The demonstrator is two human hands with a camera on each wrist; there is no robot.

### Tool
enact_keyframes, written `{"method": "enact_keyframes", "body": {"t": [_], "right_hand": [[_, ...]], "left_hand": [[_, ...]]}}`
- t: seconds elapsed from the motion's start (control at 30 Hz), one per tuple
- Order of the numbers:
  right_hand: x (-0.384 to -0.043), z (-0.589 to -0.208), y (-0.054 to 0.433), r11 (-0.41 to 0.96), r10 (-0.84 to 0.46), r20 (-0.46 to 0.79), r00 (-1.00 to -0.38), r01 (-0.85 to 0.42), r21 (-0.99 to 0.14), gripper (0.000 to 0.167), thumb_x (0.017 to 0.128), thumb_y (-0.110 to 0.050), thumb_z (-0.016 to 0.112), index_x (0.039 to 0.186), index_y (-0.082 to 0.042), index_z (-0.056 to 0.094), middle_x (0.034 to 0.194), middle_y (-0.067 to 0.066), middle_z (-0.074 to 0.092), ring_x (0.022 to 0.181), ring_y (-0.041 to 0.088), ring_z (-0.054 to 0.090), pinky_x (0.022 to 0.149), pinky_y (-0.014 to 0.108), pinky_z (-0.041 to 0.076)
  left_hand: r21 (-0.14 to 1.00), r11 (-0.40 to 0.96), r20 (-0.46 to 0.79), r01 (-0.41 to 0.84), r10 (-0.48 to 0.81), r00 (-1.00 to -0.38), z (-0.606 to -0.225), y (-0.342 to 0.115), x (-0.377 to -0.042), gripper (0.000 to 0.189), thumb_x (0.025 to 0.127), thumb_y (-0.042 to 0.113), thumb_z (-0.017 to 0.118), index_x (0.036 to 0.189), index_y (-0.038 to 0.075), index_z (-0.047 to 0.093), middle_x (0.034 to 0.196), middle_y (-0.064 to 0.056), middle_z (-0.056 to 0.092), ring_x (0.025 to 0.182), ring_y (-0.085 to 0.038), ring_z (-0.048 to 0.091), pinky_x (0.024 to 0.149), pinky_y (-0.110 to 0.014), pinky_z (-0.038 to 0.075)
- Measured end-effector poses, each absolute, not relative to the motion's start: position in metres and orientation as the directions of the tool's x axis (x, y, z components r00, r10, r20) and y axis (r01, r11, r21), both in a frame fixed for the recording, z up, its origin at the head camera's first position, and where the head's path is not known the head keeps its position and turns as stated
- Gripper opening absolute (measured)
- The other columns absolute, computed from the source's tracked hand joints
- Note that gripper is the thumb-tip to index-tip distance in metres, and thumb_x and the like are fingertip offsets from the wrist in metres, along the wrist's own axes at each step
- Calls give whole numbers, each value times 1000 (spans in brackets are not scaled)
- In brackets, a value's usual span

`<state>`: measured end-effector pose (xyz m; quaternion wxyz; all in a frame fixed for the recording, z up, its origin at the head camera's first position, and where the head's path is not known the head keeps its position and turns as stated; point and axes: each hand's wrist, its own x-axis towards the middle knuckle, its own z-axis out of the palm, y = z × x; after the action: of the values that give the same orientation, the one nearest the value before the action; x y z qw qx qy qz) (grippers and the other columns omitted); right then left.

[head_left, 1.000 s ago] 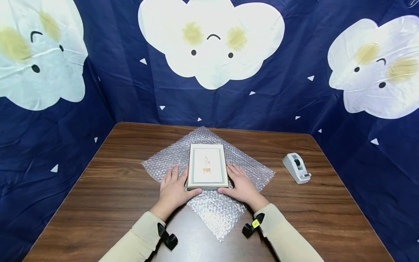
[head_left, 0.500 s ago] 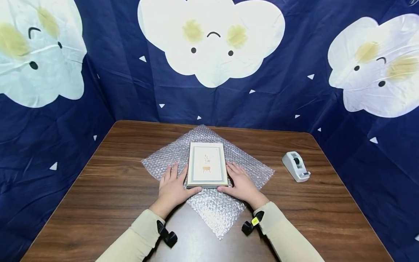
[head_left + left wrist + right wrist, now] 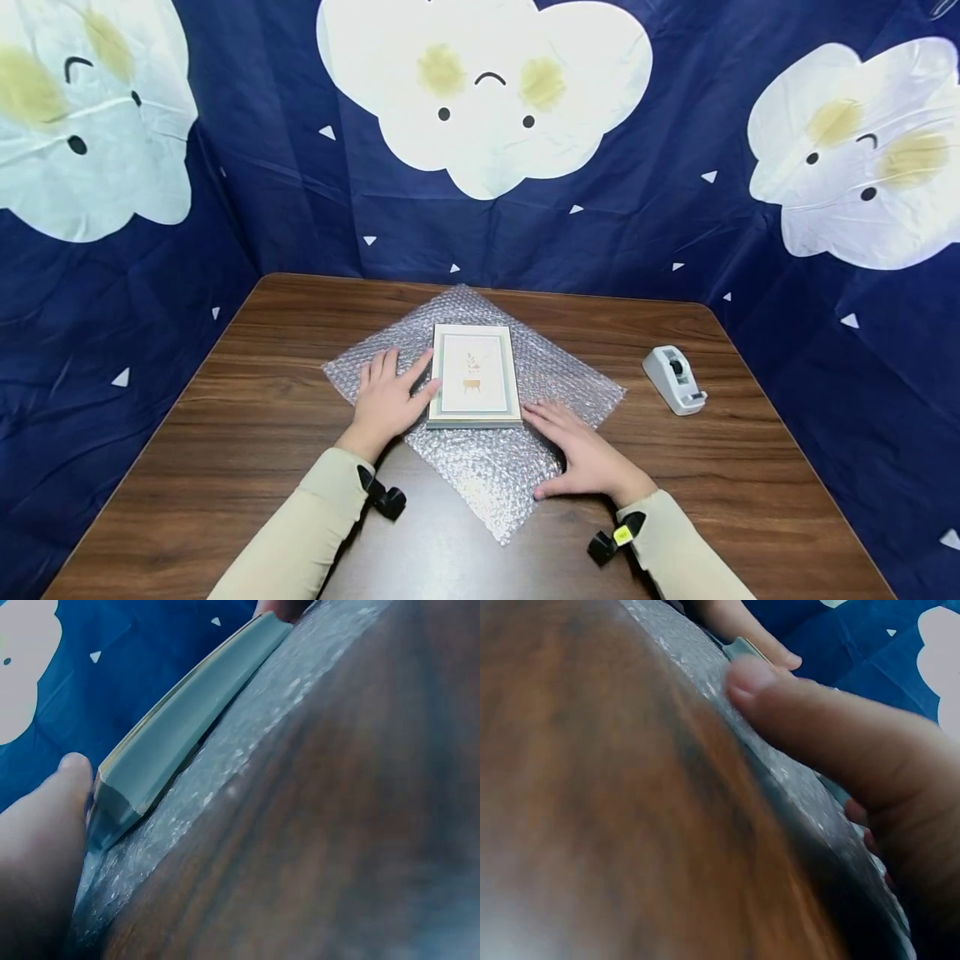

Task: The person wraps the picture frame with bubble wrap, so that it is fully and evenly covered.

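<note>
A framed picture (image 3: 474, 375) with a pale border and a small plant print lies face up on a sheet of bubble wrap (image 3: 487, 479), which is turned cornerwise on the table. My left hand (image 3: 386, 404) rests along the frame's left side, its fingers spread and straight, the thumb at the frame's left edge. Near the frame's lower right corner is my right hand (image 3: 581, 450), fingers extended towards that edge and thumb held apart over the bubble wrap. In the left wrist view the frame's grey-blue side (image 3: 187, 712) shows beside my left thumb (image 3: 56, 802).
A white tape dispenser (image 3: 675, 381) stands on the wooden table (image 3: 262, 400) to the right. Dark blue cloth (image 3: 480, 242) printed with white clouds hangs behind the table and along both sides. Each wrist carries a small black camera (image 3: 390, 502).
My left hand has slid up a little, its thumb moving from the frame's front edge to its left side. My right hand has moved down and right, its thumb leaving the frame's front edge.
</note>
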<state>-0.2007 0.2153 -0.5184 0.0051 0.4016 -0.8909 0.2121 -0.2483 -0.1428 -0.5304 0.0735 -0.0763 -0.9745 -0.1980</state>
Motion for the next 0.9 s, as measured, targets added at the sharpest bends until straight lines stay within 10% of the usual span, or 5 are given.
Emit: {"method": "enact_keyframes", "body": {"t": [0.3,0.9], "right_hand": [[-193,-513,220,598,-715,147,-684,-707,-377,133,63,-80,76,160,-5,25,163,12,32,150,33,28,121,51,22],[-196,-511,225,511,-733,368,-572,-820,-257,83,83,-63,73,144,-9,56,141,7,61,127,24,60,105,43,48]], "left_hand": [[381,907,110,182,151,-982,-528,-143,-256,65,100,69,33,158,40,31,164,-26,19,151,-47,11,118,-67,4],[378,905,117,193,160,-980,-530,-144,-256,66,100,69,31,159,39,32,164,-25,18,151,-48,10,118,-68,4]]}}
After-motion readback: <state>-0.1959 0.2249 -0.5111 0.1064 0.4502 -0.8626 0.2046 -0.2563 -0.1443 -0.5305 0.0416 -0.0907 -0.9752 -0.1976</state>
